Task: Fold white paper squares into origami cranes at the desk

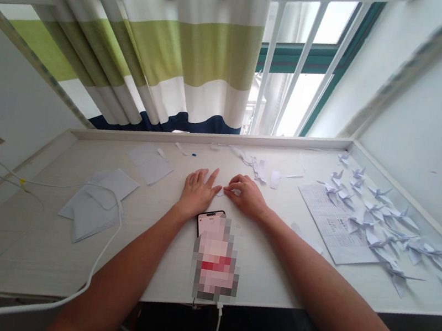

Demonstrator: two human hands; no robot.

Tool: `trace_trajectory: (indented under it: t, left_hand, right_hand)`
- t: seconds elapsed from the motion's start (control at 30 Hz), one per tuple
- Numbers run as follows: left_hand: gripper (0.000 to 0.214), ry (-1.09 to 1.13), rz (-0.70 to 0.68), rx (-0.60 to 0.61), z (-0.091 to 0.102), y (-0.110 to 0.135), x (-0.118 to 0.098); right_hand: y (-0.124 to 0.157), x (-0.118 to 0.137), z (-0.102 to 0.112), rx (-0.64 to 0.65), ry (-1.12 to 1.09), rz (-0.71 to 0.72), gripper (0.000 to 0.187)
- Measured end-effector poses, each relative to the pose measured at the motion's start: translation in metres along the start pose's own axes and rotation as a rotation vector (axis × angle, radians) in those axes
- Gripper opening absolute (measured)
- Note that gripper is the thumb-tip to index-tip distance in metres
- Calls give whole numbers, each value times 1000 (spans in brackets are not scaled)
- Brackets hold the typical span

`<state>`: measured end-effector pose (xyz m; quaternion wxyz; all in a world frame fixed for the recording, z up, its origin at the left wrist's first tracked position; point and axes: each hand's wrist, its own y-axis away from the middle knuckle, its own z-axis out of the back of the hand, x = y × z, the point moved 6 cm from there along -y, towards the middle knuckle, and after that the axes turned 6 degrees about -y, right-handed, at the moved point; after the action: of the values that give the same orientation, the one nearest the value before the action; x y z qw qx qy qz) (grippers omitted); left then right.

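– Right hand [252, 197] has its grip pinched, thumb and fingertips closed on one small piece of white paper [219, 191], as far as I can make out. It's tiny from up here.

– And the left hand [197, 192]? Gripping anything?

– Nope, palm down on the table [270, 277], fingers fanned out, just the thumb reaching over to the paper's edge. So the paper sits right between the two hands, just past one phone [215, 259] lying between the forearms.

– How many paper birds [414, 253] you counting?

– At least a dozen, over on the right. They overlap, so no exact number, sorry. Some are on one sheet with writing [320, 215].

– Blank paper?

– Two batches on the left, a nearer pile [98, 213] and a farther one [152, 164]. Can't tell how many sheets in each. Plus some strips [260, 170] beyond the hands, too tangled to count.

– Arms?

– Both slant in from the bottom corners, right wrist bent inward, hands nearly meeting.
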<state>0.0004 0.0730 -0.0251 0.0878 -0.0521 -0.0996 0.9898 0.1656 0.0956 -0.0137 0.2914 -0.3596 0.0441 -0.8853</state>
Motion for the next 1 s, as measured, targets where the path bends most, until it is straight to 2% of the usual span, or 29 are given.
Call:
trace_trajectory:
  t: [0.27,0.4,0.53,0.67,0.7,0.8,0.9,1.0]
  left_hand:
    - [58,-82,67,100,4,3,19]
    - [61,-64,115,106,6,1,28]
    - [59,4,140,60,7,0,43]
    - [49,144,236,-86,13,-5,59]
    - [49,191,255,-125,14,-7,60]
    - [47,266,171,-164,12,-12,41]
    - [51,193,96,-62,4,-13,18]
    - [51,122,69,10,1,-8,11]
  right_hand:
    - [0,0,1,-6,3,-21,13]
    - [0,0,2,-9,-1,-31,14]
    - [1,-1,2,-24,-24,-29,14]
    - [1,-4,2,-35,-43,-11,13]
    - [0,-4,2,-35,-45,-9,13]
    - [0,-4,1,-35,-41,-9,12]
    - [0,-3,2,-37,-35,-4,13]
    - [1,-2,2,-40,-34,-9,16]
